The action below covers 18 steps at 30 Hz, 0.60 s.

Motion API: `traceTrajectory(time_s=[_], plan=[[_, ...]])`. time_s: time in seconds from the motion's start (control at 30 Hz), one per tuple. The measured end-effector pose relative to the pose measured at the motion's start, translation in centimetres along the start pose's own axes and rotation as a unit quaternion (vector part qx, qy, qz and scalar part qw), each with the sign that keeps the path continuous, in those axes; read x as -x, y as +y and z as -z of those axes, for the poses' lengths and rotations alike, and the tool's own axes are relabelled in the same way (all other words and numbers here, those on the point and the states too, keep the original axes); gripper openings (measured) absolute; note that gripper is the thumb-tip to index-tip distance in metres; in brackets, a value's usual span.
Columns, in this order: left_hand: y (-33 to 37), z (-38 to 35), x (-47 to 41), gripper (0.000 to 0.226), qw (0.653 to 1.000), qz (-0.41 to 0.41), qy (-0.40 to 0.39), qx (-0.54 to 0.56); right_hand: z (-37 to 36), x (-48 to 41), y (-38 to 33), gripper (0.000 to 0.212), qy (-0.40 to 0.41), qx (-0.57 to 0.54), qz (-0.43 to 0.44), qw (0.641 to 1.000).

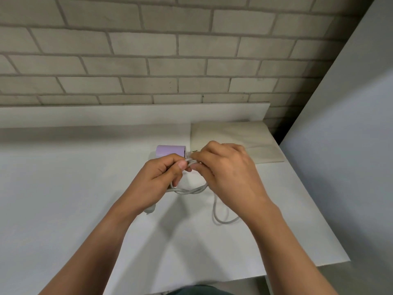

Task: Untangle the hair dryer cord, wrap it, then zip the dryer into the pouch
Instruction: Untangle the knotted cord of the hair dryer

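A lilac hair dryer (170, 151) lies on the white table (63, 188), just behind my hands. Its pale grey cord (189, 190) hangs twisted between my hands and loops down onto the table at the right. My left hand (155, 182) pinches the cord between thumb and fingers. My right hand (229, 175) pinches the same bundle of cord right beside it, fingertips almost touching the left ones. A white part of the dryer or plug shows under my left wrist. The cream fabric pouch (240, 137) lies flat at the back right of the table.
A brick wall (148, 50) stands behind the table, with a low white ledge (106, 116) along its foot. A white panel (350, 135) rises along the table's right side. The table's front edge is near my body.
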<state>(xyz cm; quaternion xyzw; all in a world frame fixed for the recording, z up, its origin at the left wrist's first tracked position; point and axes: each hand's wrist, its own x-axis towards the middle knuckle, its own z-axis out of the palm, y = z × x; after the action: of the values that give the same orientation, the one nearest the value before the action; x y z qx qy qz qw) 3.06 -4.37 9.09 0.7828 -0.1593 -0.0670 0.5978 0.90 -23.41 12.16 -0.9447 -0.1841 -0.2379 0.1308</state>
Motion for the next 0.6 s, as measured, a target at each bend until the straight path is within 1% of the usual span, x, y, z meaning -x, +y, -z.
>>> traceTrajectory(time_s=[0.17,0.23,0.33,0.4,0.43,0.5,0.53,0.6], plan=[[0.1,0.2,0.1,0.032,1.000,0.009,-0.007,0.012,0.1,0.8,0.1,0.008,0.072,-0.005,0.003,0.997],[0.0,0.4,0.2,0.030,1.000,0.008,-0.015,0.008,0.3,1.0,0.6,0.007,0.094,-0.017,-0.005,0.995],[-0.1,0.6,0.4,0.025,0.999,0.013,-0.022,0.029,0.8,0.9,1.7,0.015,0.152,-0.057,-0.057,0.985],[-0.2,0.6,0.5,0.023,0.999,0.011,-0.031,0.016,1.2,0.7,2.5,0.019,0.202,-0.100,-0.104,0.969],[-0.2,0.5,0.5,0.023,0.999,0.009,-0.033,0.003,1.4,0.7,2.8,0.019,0.214,-0.126,-0.127,0.960],[-0.3,0.3,0.4,0.023,1.000,0.006,-0.024,-0.005,1.6,0.7,3.1,0.018,0.208,-0.167,-0.162,0.950],[-0.2,0.3,0.3,0.024,1.000,0.006,-0.016,-0.003,1.5,0.8,3.2,0.018,0.195,-0.170,-0.176,0.950],[-0.1,0.3,0.2,0.025,1.000,0.011,0.001,0.002,1.1,1.0,3.6,0.020,0.146,-0.125,-0.195,0.962]])
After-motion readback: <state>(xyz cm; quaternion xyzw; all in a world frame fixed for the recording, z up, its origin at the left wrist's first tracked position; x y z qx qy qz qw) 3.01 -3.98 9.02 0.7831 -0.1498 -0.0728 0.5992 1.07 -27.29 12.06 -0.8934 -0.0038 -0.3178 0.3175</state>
